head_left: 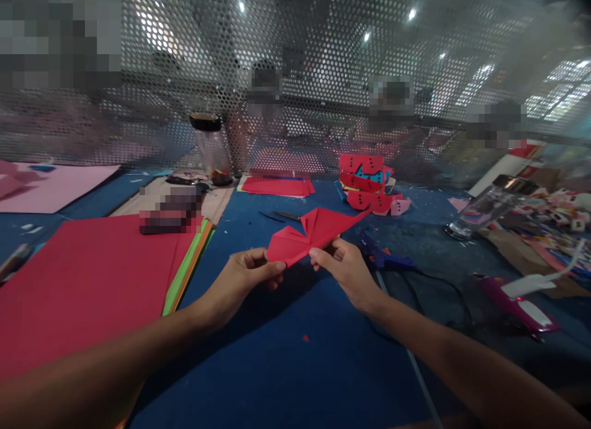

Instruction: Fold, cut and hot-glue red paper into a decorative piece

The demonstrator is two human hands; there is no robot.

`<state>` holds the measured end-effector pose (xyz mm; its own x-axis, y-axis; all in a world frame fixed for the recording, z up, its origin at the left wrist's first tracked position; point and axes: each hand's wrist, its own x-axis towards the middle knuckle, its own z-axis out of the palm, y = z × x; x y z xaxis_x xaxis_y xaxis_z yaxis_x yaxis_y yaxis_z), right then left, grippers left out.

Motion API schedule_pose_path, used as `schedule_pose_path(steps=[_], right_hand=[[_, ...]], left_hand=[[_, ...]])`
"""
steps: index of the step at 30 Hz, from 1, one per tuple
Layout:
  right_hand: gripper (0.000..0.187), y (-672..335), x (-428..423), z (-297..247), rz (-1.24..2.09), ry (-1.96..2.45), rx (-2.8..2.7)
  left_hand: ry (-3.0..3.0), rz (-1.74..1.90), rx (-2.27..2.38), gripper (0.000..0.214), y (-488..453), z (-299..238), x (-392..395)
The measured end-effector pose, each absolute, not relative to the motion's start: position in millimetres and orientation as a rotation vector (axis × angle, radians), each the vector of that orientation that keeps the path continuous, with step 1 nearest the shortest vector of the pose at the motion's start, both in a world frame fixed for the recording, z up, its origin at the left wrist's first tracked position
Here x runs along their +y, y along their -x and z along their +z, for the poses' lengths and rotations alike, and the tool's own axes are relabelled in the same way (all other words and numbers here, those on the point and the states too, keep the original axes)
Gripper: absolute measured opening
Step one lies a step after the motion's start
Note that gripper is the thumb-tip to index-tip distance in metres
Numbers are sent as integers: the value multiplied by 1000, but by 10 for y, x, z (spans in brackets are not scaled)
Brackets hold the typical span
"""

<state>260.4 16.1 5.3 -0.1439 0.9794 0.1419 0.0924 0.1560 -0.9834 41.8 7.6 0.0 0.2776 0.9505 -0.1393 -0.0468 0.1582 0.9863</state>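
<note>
A folded piece of red paper [323, 228] with creased, wing-like halves and a notch at its top is held above the blue table [258, 361]. My left hand [252, 271] pinches its lower left edge between thumb and fingers. Its lower edge, right of the middle, is gripped by my right hand [344, 266]. Scissors [287, 216] lie just behind the paper, partly hidden by it. To the right of my right hand rests a blue glue gun [392, 260] with a dark cord. A tiny red scrap [305, 338] lies on the table in front.
Large red sheets [92, 281] over green and orange ones cover the left side. Behind stand a lidded jar [213, 149], flat red pieces [277, 186] and folded red paper shapes with black dots [367, 183]. A glass bottle [489, 207] and a magenta power strip [517, 303] are right.
</note>
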Motion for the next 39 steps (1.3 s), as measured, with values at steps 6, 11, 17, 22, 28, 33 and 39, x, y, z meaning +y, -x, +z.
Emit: schedule_pose_path(steps=[6,11,17,22,28,33,39], right_hand=[[24,-2591,147,50,1147,1095,-1421],[23,-2586,141,25,1181,1078,-1431],[30,-2606,158,13,1138,1062,-1436],[29,-2591,148,28,1128,1073,-1485],[26,-2594,130,23,1091,1096,-1511],[31,-2560,109,29,1119,1101,-1440],[26,-2482,53,-12,1208,1049,-1419]], left_hand=[[-1053,949,1053,32,-442,52,51],[-1025,945,1059,33,-451,73,51],[-1048,981,1053,30,-409,28,93],[-1055,981,1062,29,-394,10,93],[-1018,1005,1055,28,-427,58,67],[-864,961,969,26,-457,10,18],[-792,930,859,24,-529,-14,-87]])
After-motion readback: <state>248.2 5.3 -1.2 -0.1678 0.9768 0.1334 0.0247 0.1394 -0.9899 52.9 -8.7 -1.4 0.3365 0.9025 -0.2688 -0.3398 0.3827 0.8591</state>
